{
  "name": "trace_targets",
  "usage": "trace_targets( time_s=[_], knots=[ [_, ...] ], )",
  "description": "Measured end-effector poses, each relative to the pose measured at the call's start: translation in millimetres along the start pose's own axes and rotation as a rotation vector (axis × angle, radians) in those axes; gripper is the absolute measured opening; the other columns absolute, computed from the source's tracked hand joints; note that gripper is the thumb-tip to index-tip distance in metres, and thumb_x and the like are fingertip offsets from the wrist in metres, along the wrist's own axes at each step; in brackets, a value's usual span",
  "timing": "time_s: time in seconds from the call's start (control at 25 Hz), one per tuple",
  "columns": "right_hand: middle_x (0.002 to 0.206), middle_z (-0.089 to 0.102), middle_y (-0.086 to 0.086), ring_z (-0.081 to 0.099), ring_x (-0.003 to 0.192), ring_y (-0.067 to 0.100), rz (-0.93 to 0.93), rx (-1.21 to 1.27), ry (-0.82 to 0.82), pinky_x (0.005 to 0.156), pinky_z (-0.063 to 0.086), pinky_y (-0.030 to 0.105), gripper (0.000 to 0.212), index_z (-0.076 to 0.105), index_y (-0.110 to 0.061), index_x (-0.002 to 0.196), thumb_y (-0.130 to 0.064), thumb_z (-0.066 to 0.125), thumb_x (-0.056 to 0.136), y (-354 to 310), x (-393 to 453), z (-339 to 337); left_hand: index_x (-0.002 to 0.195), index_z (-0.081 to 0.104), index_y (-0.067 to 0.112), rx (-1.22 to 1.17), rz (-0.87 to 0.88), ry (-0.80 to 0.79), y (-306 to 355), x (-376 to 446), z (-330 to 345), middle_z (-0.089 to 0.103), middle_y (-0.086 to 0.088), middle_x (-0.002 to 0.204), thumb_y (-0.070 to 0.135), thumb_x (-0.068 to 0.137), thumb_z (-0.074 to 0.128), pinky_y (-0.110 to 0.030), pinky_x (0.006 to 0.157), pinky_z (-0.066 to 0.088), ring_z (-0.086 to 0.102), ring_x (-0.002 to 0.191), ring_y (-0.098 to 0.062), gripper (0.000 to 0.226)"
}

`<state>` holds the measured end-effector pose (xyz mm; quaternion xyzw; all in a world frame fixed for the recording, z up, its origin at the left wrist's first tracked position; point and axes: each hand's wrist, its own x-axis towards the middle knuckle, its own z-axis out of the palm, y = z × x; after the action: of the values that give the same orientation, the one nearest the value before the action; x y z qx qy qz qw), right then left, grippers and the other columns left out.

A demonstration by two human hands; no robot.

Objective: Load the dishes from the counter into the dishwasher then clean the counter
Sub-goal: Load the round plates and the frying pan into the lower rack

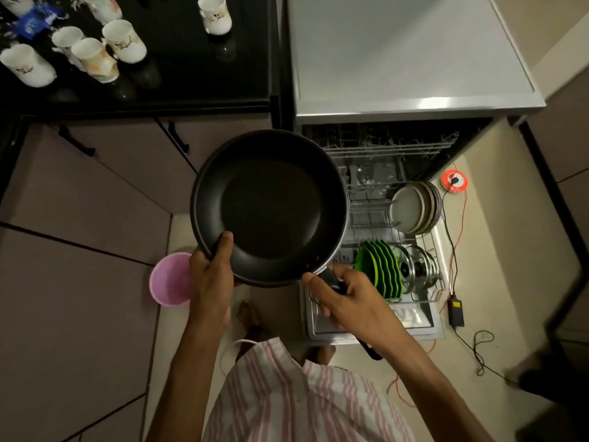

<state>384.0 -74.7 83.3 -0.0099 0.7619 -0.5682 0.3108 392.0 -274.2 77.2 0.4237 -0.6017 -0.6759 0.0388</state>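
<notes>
Two hands are holding a black pan [271,208] in the air, above the floor and partly over the left edge of the pulled-out lower rack [427,295] of the open dishwasher [398,145]. The left hand [212,275] is gripping the pan's near-left rim, thumb lying over the lip and inside the pan, the other fingers hidden beneath it. The right hand [347,301] is closing around the black handle [331,280] at the pan's near-right side, fingers curling over it and the index finger stretching toward the rim; the handle's far end is poking out below the wrist. The pan is sitting roughly level, its dark inside facing up. In the rack, a row of green plates [381,269] is standing on edge just right of the right hand, with a glass lid [417,269] standing beside them. Farther back, a stack of pale plates [414,207] is leaning upright at the rack's right side. Left of the dishwasher, a black counter [191,74] is carrying several white cups [124,41], most of them clustering at its left and one standing apart toward the middle, plus a blue packet [35,22]. A pink bowl [170,279] is sitting on the floor just behind the left hand. Orange and black wires [459,231] are trailing along the floor right of the rack, running to an orange reel [454,181] and a black adapter [455,312].
</notes>
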Motion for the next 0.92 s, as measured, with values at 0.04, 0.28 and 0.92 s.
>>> trace_targets(
  time_s=[0.04, 0.28, 0.92],
  knots=[
    [0.057, 0.054, 0.002, 0.049, 0.045, 0.012, 0.011, -0.006, -0.003, 0.047, 0.04, 0.026, 0.037, 0.054, -0.011, 0.078, -0.045, 0.058, 0.094, 7.3, -9.4, -6.3, 0.098, 0.057, 0.029, -0.007, -0.012, -0.008, -7.6, -11.1, 3.9, 0.065, 0.001, 0.097, 0.03, 0.094, 0.06, -0.051, 0.097, 0.049, 0.063, 0.099, -0.023, 0.005],
    [0.062, 0.057, 0.003, 0.052, 0.05, 0.01, 0.064, 0.03, -0.028, 0.053, 0.043, 0.028, 0.026, 0.056, -0.02, 0.081, -0.043, 0.06, 0.093, 34.0, -41.8, -9.0, 0.101, 0.055, 0.03, 0.009, 0.011, -0.043, -29.5, -37.0, 3.1, 0.065, -0.003, 0.104, 0.03, 0.095, 0.059, -0.05, 0.098, 0.049, 0.063, 0.104, -0.025, 0.007],
    [0.071, 0.061, 0.0, 0.051, 0.053, 0.007, 0.253, 0.111, -0.088, 0.055, 0.041, 0.023, 0.007, 0.059, -0.015, 0.1, -0.017, 0.053, 0.1, 99.7, -85.1, -39.0, 0.093, 0.06, 0.033, 0.077, -0.065, -0.077, -101.3, -37.2, 34.0, 0.066, 0.007, 0.096, 0.017, 0.094, 0.061, -0.038, 0.089, 0.053, 0.063, 0.094, -0.012, 0.016]
  ],
)
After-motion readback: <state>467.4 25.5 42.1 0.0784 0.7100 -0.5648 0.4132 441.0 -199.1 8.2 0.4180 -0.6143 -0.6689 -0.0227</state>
